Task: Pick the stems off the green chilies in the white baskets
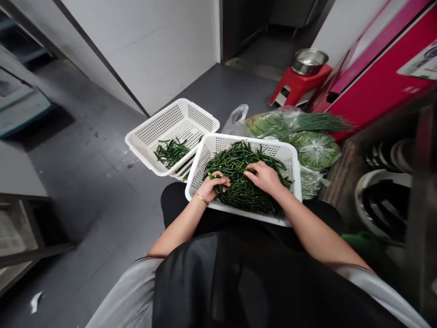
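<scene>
A white perforated plastic basket [294, 182] rests on my lap, heaped with long, thin green chilies [235, 196]. My left hand [214, 186], wearing a gold bracelet, is at the basket's left side, its fingers curled round a few green chilies. Over the middle of the heap, my right hand [264, 176] has thumb and fingers pinched together at a chili's pale end; the fingertips are partly hidden. To the left, a second white basket [155, 132] tilts beside the first, with a smaller pile of green chilies [171, 152] in its near end.
Plastic bags of leafy greens [316, 150] and a bunch of thin green stalks [321, 122] lie beyond the basket on the right. Behind them a steel bowl [310, 61] sits on a red stool [297, 86]. A red cabinet [382, 86] and a white tub [362, 200] stand at right.
</scene>
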`<action>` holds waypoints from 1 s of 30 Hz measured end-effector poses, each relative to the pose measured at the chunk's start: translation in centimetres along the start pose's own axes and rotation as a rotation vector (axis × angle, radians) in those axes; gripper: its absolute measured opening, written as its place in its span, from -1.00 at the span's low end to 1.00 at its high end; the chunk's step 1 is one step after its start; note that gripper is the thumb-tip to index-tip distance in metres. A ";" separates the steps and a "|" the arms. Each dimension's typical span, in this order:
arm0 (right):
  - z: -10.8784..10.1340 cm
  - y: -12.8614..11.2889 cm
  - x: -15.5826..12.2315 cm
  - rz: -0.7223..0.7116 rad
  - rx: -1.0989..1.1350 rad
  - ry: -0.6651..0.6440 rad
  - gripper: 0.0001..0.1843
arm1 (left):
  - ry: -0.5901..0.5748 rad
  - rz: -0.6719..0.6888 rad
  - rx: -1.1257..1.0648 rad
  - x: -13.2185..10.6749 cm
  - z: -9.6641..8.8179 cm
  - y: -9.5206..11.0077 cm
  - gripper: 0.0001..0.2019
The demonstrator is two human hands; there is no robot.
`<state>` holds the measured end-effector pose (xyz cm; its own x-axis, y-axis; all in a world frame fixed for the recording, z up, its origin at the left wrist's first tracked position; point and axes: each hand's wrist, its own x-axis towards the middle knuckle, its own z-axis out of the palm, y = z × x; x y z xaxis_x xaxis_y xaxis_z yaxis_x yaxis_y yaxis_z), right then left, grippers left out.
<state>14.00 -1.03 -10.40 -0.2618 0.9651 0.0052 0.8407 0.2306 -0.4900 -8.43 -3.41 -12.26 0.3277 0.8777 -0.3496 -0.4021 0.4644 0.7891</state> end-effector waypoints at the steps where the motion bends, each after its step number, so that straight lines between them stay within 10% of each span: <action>1: 0.2 -0.7 1.0 0.005 -0.124 0.033 -0.57 | -0.025 -0.003 -0.033 0.0 0.1 -0.1 -0.65; 7: 1.3 -4.4 6.4 0.029 -0.486 -0.227 -0.58 | 0.069 0.011 0.246 0.3 0.5 -0.2 -0.67; 11: -0.4 -4.1 4.3 -0.058 -0.481 -0.214 -0.63 | 0.239 0.395 0.746 1.1 0.3 0.6 -0.79; 18: -1.9 -2.5 -3.2 -0.244 0.195 -0.404 -0.70 | -0.358 0.802 1.168 0.9 2.1 -0.2 -0.84; 21: -1.0 -1.9 -4.5 -0.186 0.760 -0.727 -0.60 | -0.495 0.777 1.124 -0.7 2.2 -0.8 -0.87; 24: -0.4 -2.5 -4.0 -0.186 0.802 -0.998 -0.57 | -0.466 0.611 1.040 -1.9 1.0 -0.9 -0.89; 30: 1.0 -3.3 1.2 -0.259 -0.284 -0.281 -0.64 | 0.127 0.194 0.539 -0.9 -1.9 -0.7 -0.73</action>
<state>10.44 -0.72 -9.63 -0.5647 0.8098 -0.1595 0.8172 0.5215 -0.2453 -10.04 -4.29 -13.40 0.1732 0.9634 -0.2048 0.0584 0.1975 0.9786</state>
